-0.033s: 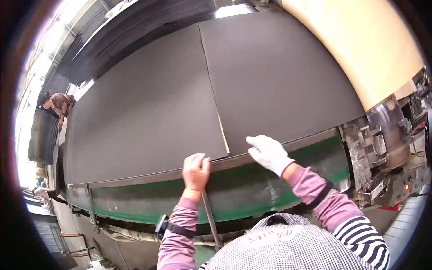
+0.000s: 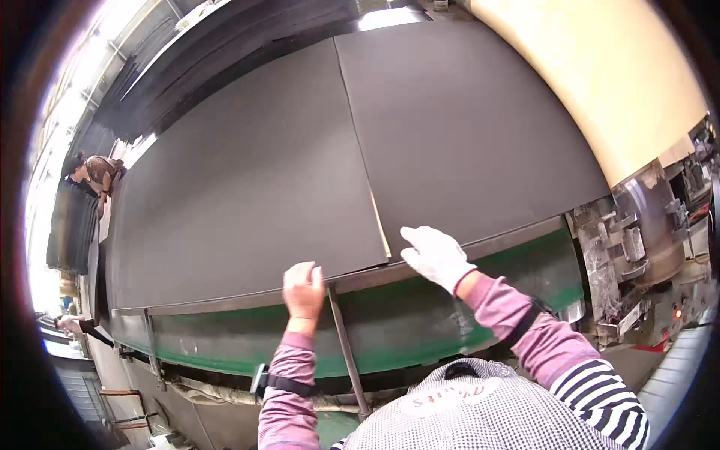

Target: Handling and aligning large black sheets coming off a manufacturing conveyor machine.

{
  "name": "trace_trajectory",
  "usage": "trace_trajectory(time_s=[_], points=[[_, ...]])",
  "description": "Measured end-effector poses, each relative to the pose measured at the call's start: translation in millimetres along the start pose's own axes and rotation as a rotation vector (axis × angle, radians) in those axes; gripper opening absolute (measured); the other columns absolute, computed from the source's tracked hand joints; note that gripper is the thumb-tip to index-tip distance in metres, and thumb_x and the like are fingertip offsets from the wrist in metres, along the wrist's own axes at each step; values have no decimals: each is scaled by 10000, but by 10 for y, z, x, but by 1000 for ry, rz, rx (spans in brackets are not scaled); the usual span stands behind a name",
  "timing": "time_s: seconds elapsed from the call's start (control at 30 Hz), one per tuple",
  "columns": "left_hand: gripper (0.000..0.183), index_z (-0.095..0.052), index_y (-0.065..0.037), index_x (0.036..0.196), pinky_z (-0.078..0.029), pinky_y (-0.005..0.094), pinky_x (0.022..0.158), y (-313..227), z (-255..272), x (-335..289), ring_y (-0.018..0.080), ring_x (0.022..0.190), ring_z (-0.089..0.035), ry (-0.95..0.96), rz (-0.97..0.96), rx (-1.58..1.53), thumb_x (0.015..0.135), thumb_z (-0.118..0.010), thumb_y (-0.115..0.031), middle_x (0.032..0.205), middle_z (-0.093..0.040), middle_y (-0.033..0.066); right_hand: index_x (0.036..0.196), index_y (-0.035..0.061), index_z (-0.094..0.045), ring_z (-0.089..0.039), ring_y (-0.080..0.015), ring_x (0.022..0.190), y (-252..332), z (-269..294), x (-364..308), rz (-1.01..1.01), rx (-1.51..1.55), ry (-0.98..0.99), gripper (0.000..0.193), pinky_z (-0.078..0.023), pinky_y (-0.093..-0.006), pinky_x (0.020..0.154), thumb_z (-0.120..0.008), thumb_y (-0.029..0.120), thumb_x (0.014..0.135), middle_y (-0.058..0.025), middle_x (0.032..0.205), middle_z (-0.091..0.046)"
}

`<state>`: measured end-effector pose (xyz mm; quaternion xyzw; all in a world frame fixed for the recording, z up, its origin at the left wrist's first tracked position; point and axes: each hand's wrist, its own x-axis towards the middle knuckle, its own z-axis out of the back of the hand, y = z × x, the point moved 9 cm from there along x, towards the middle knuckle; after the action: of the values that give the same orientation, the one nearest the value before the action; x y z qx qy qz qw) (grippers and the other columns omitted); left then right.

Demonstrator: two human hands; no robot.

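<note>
Two wide dark grey sheets lie flat side by side: the left sheet (image 2: 240,180) and the right sheet (image 2: 465,135). A narrow seam runs between them, with a pale yellow strip (image 2: 382,229) showing at its near end. My left hand (image 2: 304,292), bare, is at the near edge of the left sheet. Its fingers are loosely bent and its thumb stands apart; nothing shows in it. My right hand (image 2: 437,259) wears a white glove and hovers over the near edge of the right sheet, thumb and fingers apart, holding nothing.
Below the sheets runs a green-edged bed (image 2: 420,315) with a metal post (image 2: 345,337). A large tan roll (image 2: 622,82) stands at the far right, above machine parts (image 2: 637,240). One person (image 2: 101,172) bends beside dark stacked material (image 2: 71,225) at the left; another person (image 2: 71,321) is lower.
My left hand has moved left, away from the seam. My right hand has shifted slightly left. The seam's near end has moved a little to the right.
</note>
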<state>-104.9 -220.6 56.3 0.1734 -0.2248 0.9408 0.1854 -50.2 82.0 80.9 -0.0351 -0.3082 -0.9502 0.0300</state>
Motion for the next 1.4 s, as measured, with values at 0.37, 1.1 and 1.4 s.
trace_trajectory(time_s=[0.37, 1.1, 1.4], points=[[292, -756, -19, 868, -546, 480, 866, 2492, 497, -158, 354, 938, -688, 266, 413, 290, 783, -702, -293, 899, -717, 185, 1297, 55, -649, -620, -342, 1199, -1202, 153, -215, -241, -97, -96, 489, -485, -409, 1047, -655, 217, 835, -188, 1275, -660], [267, -812, -236, 1101, -411, 454, 1048, -627, -1145, 194, 333, 1177, -489, 726, -28, 11, 916, -687, -382, 1223, -605, 137, 1059, 170, -688, -688, -286, 963, -2897, 2277, -1180, -552, -571, -374, 196, -590, -421, 780, -535, 231, 953, -106, 979, -664], [275, -810, -234, 1088, -459, 445, 988, -2021, -1801, 274, 349, 1151, -494, 702, -145, 9, 919, -690, -414, 1210, -601, 140, 1212, 122, -658, -681, -257, 1023, -1669, 1497, -2563, -128, -139, -529, 301, -584, -354, 842, -681, 137, 912, -61, 1081, -702]])
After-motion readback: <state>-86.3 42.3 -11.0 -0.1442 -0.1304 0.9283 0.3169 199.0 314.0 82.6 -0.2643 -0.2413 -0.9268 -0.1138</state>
